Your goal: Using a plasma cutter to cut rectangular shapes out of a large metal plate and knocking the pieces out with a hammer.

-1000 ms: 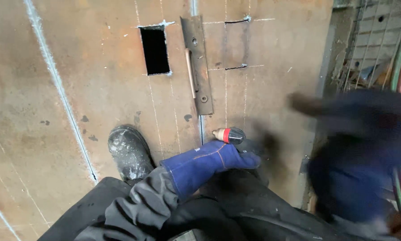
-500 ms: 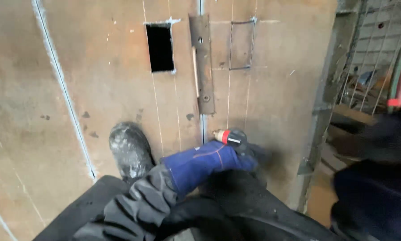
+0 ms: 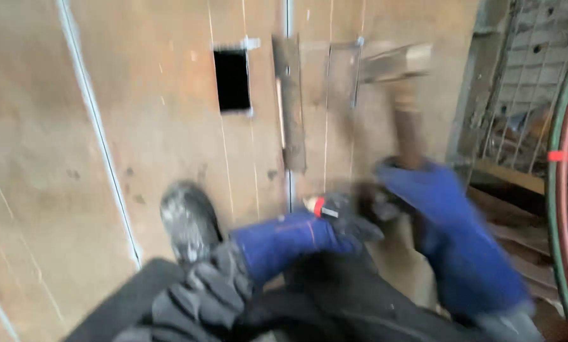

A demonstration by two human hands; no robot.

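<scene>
Blurrily, right hand [image 3: 423, 190] gripping hammer [image 3: 401, 82], left hand [image 3: 347, 218] on red-banded tool [image 3: 318, 207]

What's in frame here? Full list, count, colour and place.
steel plate: 1, rusty brown with pale chalk lines, fills left and centre
cutout: 1, dark rectangle, upper centre of the plate
flat bar: 1, rusty, lying lengthwise beside the cutout
hammer: 1, grey head and brown handle, blurred, raised at upper right
marker: 1, red and white tip, centre, at the plate seam
hoses: 2, green and red, along the right edge
grating: 1, grey, top right
boot: 1, black and dusty, lower centre left, on the plate
left hand: blue glove, grip on the marker
right hand: blue glove, grip on the hammer handle
</scene>
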